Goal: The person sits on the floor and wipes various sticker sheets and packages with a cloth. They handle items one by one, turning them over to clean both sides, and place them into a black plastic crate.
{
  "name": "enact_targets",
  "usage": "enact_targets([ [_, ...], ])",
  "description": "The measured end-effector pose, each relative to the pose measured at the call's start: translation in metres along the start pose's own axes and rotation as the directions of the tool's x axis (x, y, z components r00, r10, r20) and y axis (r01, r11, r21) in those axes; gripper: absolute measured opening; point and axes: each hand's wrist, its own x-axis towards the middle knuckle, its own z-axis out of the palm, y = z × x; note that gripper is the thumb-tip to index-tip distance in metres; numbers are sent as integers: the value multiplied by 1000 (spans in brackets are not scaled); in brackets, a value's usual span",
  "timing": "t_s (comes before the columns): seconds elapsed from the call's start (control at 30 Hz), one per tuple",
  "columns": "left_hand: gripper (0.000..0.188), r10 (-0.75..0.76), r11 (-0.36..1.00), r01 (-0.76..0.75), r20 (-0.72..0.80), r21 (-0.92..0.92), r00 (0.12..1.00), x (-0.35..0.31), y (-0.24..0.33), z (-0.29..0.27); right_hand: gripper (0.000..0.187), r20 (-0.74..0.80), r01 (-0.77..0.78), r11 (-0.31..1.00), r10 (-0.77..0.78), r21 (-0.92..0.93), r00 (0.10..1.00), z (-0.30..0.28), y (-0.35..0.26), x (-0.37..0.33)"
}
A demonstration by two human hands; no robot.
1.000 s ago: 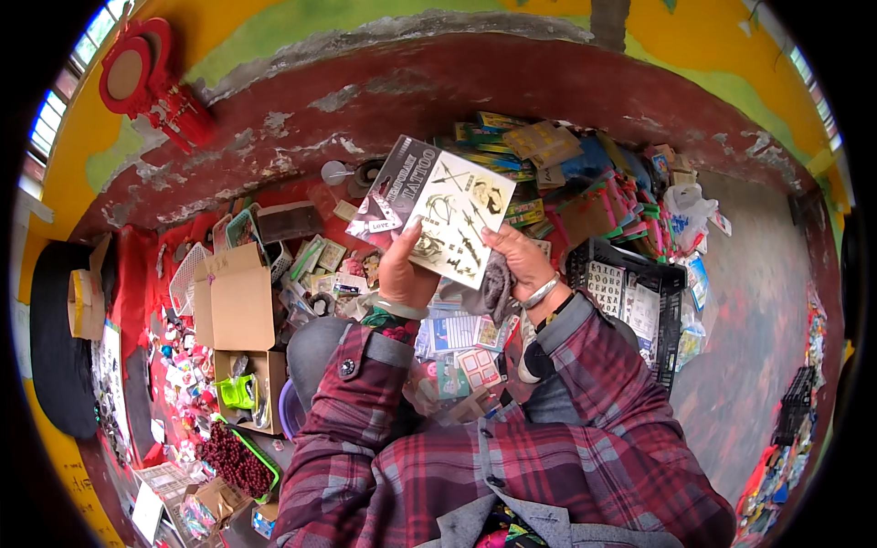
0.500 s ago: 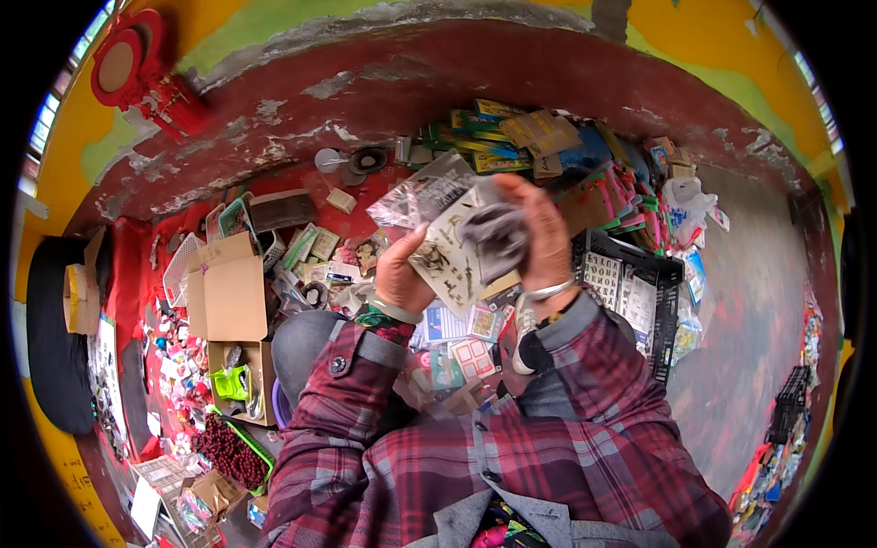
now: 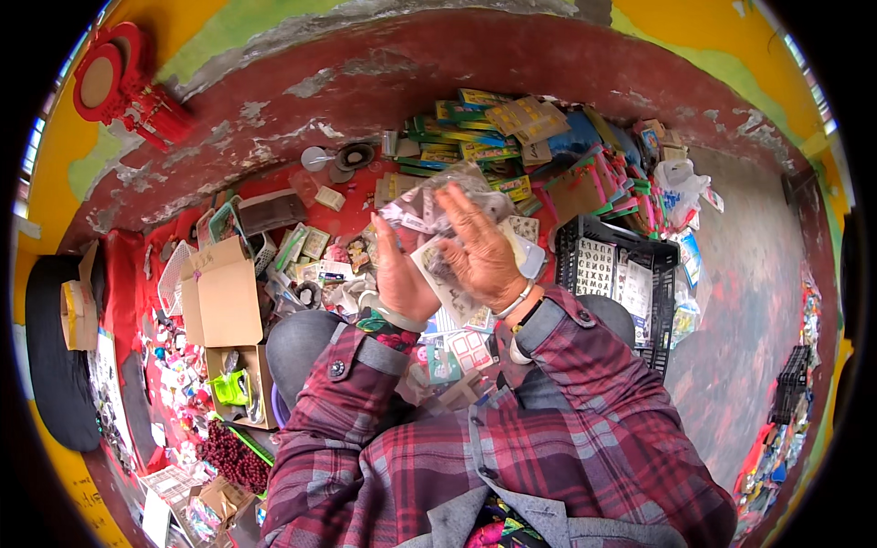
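In front of my chest both hands are raised close together around a crumpled clear plastic bag (image 3: 420, 206) and a pale sheet printed with small dark figures (image 3: 437, 274). My left hand (image 3: 402, 279) is on the sheet's left side, fingers pointing up, and the sheet's edge sits against its palm and thumb. Across the bag and the sheet's upper right lies my right hand (image 3: 486, 256), back upward, long fingers over the bag, thumb bent inward. Motion blurs the bag and the right fingers. A little dark grey material shows beneath the right thumb; its kind is hidden.
Flat packs and cards (image 3: 470, 352) lie below my hands. A black crate (image 3: 662, 274) with letter sheets stands at right. Left are an open cardboard box (image 3: 219, 301) and dark red beads (image 3: 233, 457). Stacked colourful boxes (image 3: 493, 146) sit by the far wall.
My right hand has turned back upward and come left over the sheet and bag. The dark grey bundle it held is now mostly covered. The sheet has moved slightly lower.
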Motion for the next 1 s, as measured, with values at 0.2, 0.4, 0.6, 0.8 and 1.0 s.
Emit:
enact_targets([
  [0.2, 66, 15, 994, -9, -55, 113, 998, -8, -32, -30, 54, 95, 141, 989, -136, -41, 986, -3, -11, 6],
  [0.4, 57, -83, 960, 65, 56, 272, 995, -9, -22, -21, 58, -97, -197, 899, 173, -391, 980, -17, 12, 16],
  [0.6, 44, -21, 977, 22, -10, 211, 1000, -5, -11, -20, 55, -8, -1, 992, 0, -125, 1000, 0, 8, 3],
  [0.8, 42, 70, 995, -70, 10, 77, 998, -2, 5, -23, 58, 149, 171, 982, -158, -76, 976, 4, -6, -3],
  [1.0, 37, -13, 994, 1, 112, 109, 994, -7, 0, -20, 59, -70, -79, 976, 66, -204, 995, -20, 12, 15],
])
